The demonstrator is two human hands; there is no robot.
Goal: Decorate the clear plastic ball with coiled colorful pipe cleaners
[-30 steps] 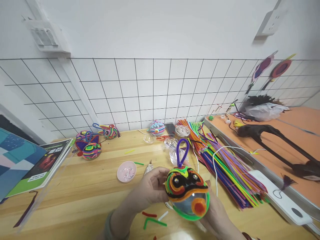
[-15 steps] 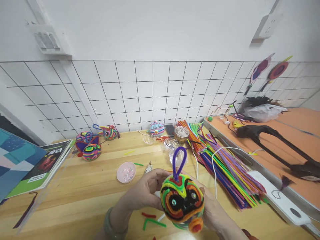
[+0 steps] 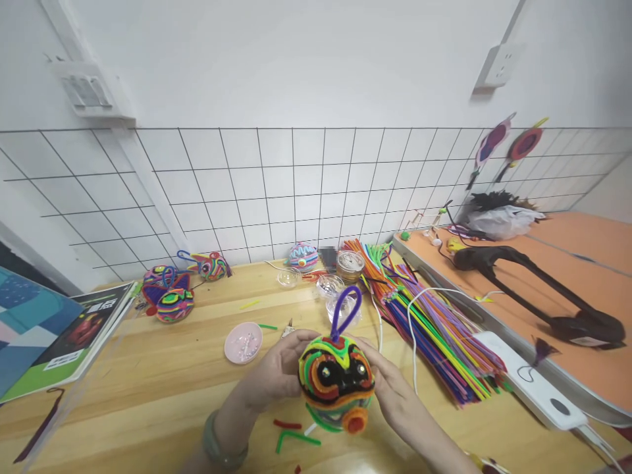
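Between my two hands is a round ornament (image 3: 336,388) covered in bright pipe cleaners, with black eye patches, shiny eye beads, an orange-red coil low on its front and a purple loop on top. My left hand (image 3: 276,372) holds it from the left side, and my right hand (image 3: 392,388) grips it from the right; some fingertips are hidden behind it. Just below it on the table lie cut pieces of green pipe cleaner (image 3: 296,440) and red pipe cleaner (image 3: 287,424). Behind my left hand, the tip of a glue gun (image 3: 288,329) shows, mostly hidden.
A pink bowl (image 3: 243,343) of small beads sits left of my hands. Bundled pipe cleaners (image 3: 439,329) and a white power strip (image 3: 533,382) lie to the right. Finished ornaments (image 3: 172,304) and books (image 3: 74,342) are at the left. Clear plastic half-shells (image 3: 330,286) stand behind.
The ornament has shifted left and slightly up in view, turned a little, with both hands still around it. The whole view has swung slightly.
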